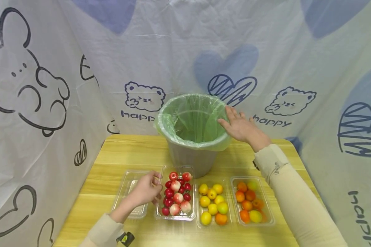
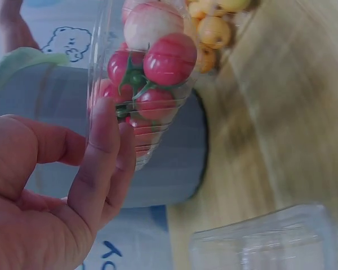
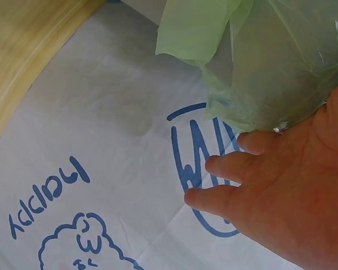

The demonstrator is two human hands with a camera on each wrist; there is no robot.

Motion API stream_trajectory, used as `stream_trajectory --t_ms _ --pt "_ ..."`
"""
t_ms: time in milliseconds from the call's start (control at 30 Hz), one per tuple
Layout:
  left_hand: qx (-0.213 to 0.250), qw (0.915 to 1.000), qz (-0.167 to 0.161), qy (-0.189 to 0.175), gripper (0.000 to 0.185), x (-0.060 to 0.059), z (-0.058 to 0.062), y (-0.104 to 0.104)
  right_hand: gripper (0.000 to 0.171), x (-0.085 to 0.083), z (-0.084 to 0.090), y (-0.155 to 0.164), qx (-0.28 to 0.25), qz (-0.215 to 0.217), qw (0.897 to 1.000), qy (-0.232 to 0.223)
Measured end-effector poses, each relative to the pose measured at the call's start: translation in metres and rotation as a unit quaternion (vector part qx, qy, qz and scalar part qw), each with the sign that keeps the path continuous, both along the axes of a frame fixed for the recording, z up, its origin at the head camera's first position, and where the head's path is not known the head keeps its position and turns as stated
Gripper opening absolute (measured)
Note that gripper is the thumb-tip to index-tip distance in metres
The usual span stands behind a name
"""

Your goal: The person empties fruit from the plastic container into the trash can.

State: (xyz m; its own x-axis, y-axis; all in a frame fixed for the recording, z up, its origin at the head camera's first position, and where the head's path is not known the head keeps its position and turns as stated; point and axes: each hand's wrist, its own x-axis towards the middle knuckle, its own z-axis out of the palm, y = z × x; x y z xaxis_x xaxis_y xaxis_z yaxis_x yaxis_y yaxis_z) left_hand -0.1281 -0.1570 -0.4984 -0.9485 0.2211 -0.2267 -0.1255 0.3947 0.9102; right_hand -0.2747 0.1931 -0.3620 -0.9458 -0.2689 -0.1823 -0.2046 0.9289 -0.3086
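My left hand (image 1: 146, 188) is at the left edge of a clear plastic box (image 1: 190, 216) of red and pink-white fruit (image 1: 178, 198). In the left wrist view, loosely bent fingers (image 2: 98, 163) lie against the box's outer side. Farther back, my right hand (image 1: 239, 127) is at the right rim of a grey bin (image 1: 188, 157) lined with a green plastic bag (image 1: 198, 127). Its fingers are spread and straight beside the folded-over bag edge, seen close up as green film (image 3: 270, 67) in the right wrist view.
Left of the red fruit is a clear box (image 1: 120, 195) with no fruit in it. To the right, one box holds mostly yellow fruit (image 1: 212, 208), another orange and yellow-green fruit (image 1: 247, 205). All stand on a wooden table (image 1: 89, 195) enclosed by printed white cloth (image 1: 179, 61).
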Motion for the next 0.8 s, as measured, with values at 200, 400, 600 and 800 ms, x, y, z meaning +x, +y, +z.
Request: stream_trajectory --t_ms 200,400,600,800 --pt "0.006 0.9998 -0.017 0.004 0.038 -0.001 0.018 -0.003 0.087 0.000 0.000 0.000 0.000 -0.001 1.000 -0.004" --pt "0.013 0.9994 -0.028 0.015 0.039 0.000 0.038 -0.003 0.087 0.001 0.001 0.000 -0.003 0.000 1.000 -0.006" --pt "0.018 0.9992 -0.034 0.013 0.040 0.001 0.053 -0.001 0.086 0.001 0.001 -0.001 -0.004 0.000 1.000 -0.008" --pt "0.026 0.9988 -0.040 0.015 0.039 0.002 0.063 -0.001 0.086 0.001 0.000 0.000 -0.006 -0.001 1.000 -0.002"
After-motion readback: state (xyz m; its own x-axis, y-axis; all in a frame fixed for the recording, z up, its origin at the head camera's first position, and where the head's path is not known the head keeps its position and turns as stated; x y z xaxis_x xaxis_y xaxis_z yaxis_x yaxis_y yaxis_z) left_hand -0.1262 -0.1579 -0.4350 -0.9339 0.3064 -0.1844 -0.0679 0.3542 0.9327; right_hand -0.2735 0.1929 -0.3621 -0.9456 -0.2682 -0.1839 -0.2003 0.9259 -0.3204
